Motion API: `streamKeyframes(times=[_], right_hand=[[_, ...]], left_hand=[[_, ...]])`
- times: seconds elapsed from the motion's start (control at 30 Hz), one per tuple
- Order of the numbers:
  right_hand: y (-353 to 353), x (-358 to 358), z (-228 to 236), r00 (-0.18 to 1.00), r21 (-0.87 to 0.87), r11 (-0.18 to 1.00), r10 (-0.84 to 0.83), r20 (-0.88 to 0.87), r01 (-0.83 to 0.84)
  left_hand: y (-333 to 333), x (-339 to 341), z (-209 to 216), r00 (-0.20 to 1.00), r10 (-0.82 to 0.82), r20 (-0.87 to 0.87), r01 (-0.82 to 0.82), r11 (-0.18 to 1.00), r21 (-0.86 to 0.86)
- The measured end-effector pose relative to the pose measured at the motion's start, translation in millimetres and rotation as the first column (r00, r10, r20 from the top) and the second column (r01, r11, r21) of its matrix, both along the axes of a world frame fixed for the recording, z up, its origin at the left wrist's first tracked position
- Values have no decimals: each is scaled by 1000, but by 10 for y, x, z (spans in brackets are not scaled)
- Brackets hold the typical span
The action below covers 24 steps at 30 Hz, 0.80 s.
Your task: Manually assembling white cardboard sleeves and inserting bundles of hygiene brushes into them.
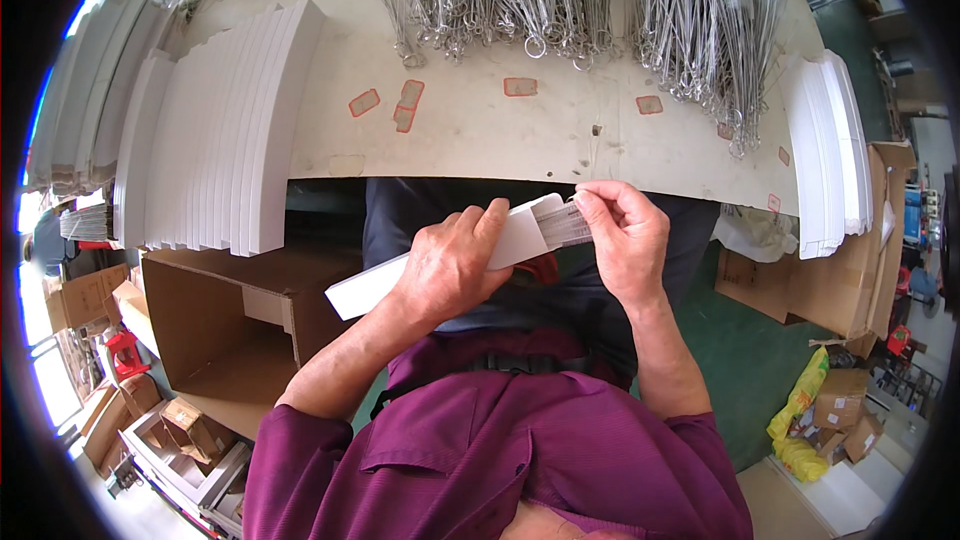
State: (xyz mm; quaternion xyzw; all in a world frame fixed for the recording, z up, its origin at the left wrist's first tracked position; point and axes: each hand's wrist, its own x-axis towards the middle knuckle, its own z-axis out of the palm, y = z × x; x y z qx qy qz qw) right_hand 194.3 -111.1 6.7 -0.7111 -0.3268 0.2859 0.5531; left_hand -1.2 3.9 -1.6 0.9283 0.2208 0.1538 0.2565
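My left hand [450, 265] grips a long, narrow white carton [365, 288] around its middle, held slantwise over my lap just below the table edge. The carton's flap end is open near my right hand [625, 235]. That hand pinches a bundle of thin wire brushes [565, 223] whose white bristle ends sit in the carton's mouth. Both hands are close together, almost touching at the carton's open end.
A pale worktable [480, 140] carries a big heap of metal wire brushes with ring ends [560, 0]. Flat white cartons stand in a fanned row at the left [225, 130] and a stack at the right [830, 150]. An open cardboard box [240, 330] sits low at my left.
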Motion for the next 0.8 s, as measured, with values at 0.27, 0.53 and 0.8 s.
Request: streamKeyframes(times=[0.27, 0.53, 0.8], right_hand=[[20, -27, 52, 937, -5, 999, 38, -348, -42], [36, -33, 149, 932, 33, 999, 44, -361, -34], [25, -73, 161, 882, 56, 997, 74, -464, -54]], left_hand=[[6, -30, -37, 1000, -24, -19, 23, 1000, -5], [12, -43, -20, 1000, -4, -5, 4, 1000, -9], [11, -111, 1, 1000, 8, -27, -10, 998, -57]])
